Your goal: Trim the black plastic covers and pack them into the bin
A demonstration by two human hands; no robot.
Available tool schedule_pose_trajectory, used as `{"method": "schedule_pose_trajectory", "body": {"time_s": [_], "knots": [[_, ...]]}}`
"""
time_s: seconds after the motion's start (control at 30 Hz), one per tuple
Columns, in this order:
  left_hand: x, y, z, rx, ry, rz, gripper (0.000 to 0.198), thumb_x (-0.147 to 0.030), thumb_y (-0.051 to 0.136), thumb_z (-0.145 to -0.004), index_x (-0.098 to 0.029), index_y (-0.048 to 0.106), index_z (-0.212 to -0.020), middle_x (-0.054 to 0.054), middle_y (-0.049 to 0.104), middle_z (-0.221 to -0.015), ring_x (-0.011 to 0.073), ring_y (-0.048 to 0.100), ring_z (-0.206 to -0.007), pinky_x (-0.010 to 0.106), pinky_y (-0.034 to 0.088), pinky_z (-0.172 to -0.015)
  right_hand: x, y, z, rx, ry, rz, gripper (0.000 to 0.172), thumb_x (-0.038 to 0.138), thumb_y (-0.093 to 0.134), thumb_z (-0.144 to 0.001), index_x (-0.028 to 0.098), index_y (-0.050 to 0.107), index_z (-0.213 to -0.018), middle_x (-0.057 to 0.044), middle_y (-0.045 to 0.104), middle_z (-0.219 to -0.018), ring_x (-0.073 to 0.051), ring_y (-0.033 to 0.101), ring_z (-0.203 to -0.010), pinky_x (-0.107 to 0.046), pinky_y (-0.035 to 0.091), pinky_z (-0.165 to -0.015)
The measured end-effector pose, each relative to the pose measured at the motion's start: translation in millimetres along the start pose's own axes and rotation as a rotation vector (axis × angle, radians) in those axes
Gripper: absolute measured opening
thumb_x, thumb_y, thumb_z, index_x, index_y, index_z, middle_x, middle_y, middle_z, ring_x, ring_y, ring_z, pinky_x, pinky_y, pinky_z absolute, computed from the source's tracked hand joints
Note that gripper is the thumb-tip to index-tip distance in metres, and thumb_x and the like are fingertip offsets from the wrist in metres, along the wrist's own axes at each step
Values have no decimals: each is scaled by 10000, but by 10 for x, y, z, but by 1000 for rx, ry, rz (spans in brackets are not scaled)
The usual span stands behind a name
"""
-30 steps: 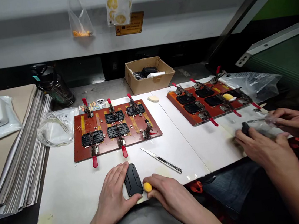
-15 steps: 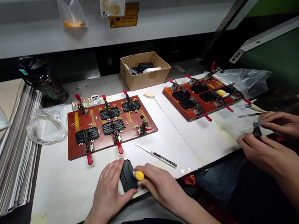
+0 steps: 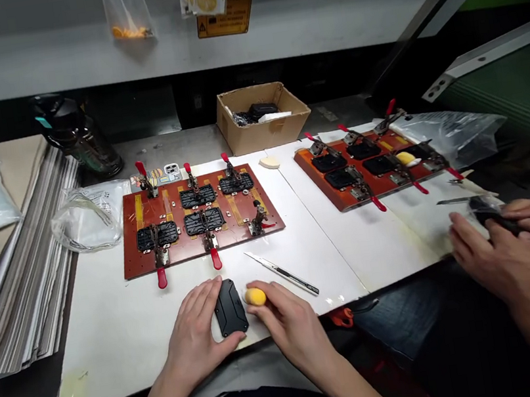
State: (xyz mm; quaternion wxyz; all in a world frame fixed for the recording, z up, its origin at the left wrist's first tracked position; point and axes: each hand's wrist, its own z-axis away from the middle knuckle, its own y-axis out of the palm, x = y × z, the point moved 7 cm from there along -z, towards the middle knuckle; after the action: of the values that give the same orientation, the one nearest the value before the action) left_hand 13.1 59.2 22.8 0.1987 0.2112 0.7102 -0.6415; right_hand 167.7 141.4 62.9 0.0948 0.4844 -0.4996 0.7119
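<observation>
A small black ribbed case (image 3: 229, 308) lies flat on the white table near its front edge. My left hand (image 3: 196, 335) rests on the table against the case's left side, fingers curled round it and thumb under its lower end. My right hand (image 3: 288, 321) pinches a small yellow pad (image 3: 254, 296) and presses it at the case's right edge. Behind the case sits a brown clamp board (image 3: 198, 218) with red-handled toggle clamps and several black parts fixed on it. A thin craft knife (image 3: 282, 273) lies between the board and my right hand.
A co-worker's two hands (image 3: 510, 241) handle a small dark part at the right. A second clamp board (image 3: 372, 166) sits in front of them. A cardboard box (image 3: 262, 116), a dark bottle (image 3: 76, 137), a plastic bag (image 3: 86, 218) and stacked grey sheets (image 3: 27, 274) stand around.
My right hand has slid the yellow pad up along the case's right edge. The co-worker's hands have shifted to the right with their part. My left hand keeps its hold.
</observation>
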Motion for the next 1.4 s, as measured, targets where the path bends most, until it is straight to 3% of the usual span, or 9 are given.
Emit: {"method": "schedule_pose_trajectory", "body": {"time_s": [0.17, 0.37, 0.57, 0.77, 0.97, 1.13, 1.2, 1.3, 1.4], "knots": [[4, 13, -9, 5, -14, -4, 951, -436, 733, -810, -235, 206, -1576, 103, 456, -1559, 298, 418, -1433, 513, 369, -1194, -70, 331, -130, 38, -18, -67, 200, 226, 457, -1010, 223, 583, -1165, -63, 665, -1056, -198, 635, -956, -303, 504, -859], [3, 21, -8, 16, -10, -19, 958, -446, 733, -812, -229, 200, -1578, 99, 447, -1570, 291, 412, -1438, 511, 363, -1201, -116, 187, 158, 185, 74, -86, 179, 220, 464, -1002, 233, 618, -1092, -29, 689, -974, -178, 655, -874, -278, 507, -801], [-6, 4, -2, 11, 2, -10, 958, -428, 732, -812, -237, 194, -1581, 112, 454, -1563, 313, 421, -1435, 539, 372, -1189, -155, 178, -105, 9, 27, -134, 218, 210, 462, -999, 216, 607, -1162, -60, 688, -1086, -197, 651, -986, -305, 496, -891], [4, 36, -5, 20, 5, -31, 943, -418, 720, -820, -225, 194, -1579, 111, 458, -1559, 303, 423, -1430, 525, 381, -1186, -100, 164, 128, 232, 7, -78, 207, 153, 471, -983, 240, 617, -1101, -25, 661, -982, -178, 624, -892, -275, 487, -809], [16, 33, 7, 2, 10, -26, 969, -442, 734, -809, -234, 186, -1581, 109, 450, -1565, 304, 416, -1436, 522, 370, -1191, -57, 214, -126, 48, -3, -62, 201, 163, 443, -996, 216, 579, -1134, -51, 652, -1046, -189, 618, -950, -289, 470, -859], [16, 18, 5, 21, -7, -35, 959, -442, 737, -804, -217, 209, -1572, 103, 451, -1565, 287, 420, -1434, 499, 365, -1203, -62, 175, 52, 365, -46, 115, 214, 110, 483, -955, 239, 596, -1083, -14, 645, -963, -172, 626, -834, -256, 454, -736], [15, 19, 8, 22, 2, -41, 942, -444, 728, -811, -210, 218, -1568, 102, 449, -1567, 285, 413, -1438, 493, 364, -1202, -34, 110, 78, 417, -80, 154, 207, 118, 507, -956, 250, 606, -1079, -3, 645, -951, -166, 626, -835, -246, 447, -735], [21, 40, 25, 9, 27, -48, 934, -458, 716, -821, -204, 217, -1569, 103, 438, -1575, 286, 401, -1446, 488, 361, -1203, 40, 126, -51, 305, -116, 186, 235, 179, 499, -997, 234, 584, -1209, -38, 647, -1035, -176, 623, -912, -249, 457, -800], [48, 82, 47, -1, 26, -61, 926, -433, 702, -833, -206, 200, -1577, 106, 438, -1576, 291, 407, -1443, 493, 370, -1194, 92, 304, -135, 263, -133, 304, 241, 147, 490, -980, 203, 588, -1193, -48, 644, -1001, -185, 618, -860, -256, 448, -759]]}}
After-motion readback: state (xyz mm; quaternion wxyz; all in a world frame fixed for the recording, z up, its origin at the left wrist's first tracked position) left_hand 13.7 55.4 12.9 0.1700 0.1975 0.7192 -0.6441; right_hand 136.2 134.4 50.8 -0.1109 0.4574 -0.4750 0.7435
